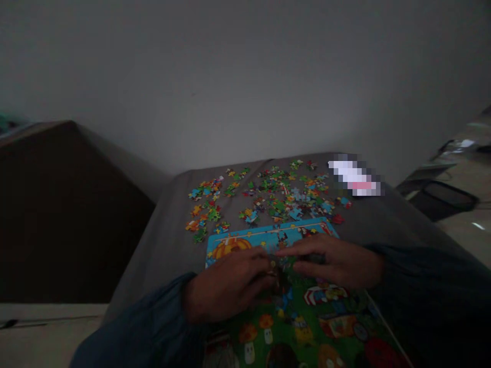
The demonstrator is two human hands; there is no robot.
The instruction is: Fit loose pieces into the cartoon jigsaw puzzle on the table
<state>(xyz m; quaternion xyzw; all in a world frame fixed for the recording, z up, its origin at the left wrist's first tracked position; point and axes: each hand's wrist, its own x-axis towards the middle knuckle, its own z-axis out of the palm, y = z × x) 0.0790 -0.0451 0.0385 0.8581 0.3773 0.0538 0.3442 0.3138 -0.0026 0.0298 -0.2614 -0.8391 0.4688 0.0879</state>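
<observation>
A jigsaw puzzle board (268, 232) with a blue sky and green ground lies before me, printed with a pumpkin, mushrooms and cartoon figures. Over its upper middle, my left hand (232, 283) rests with loosely bent fingers. My right hand (337, 260) comes in from the right, its index finger stretched out and other fingers apart. The index fingertips of both hands nearly meet above the picture. Dim light and the hands hide the spot under the fingertips; no piece can be made out in either hand.
Many loose jigsaw pieces (278, 207) are spread beyond the board on a grey cloth-covered surface (164, 245). A pixelated white and pink item (355, 176) lies at the far right corner. A wall stands behind; a dark box-like piece of furniture (72, 214) is at left.
</observation>
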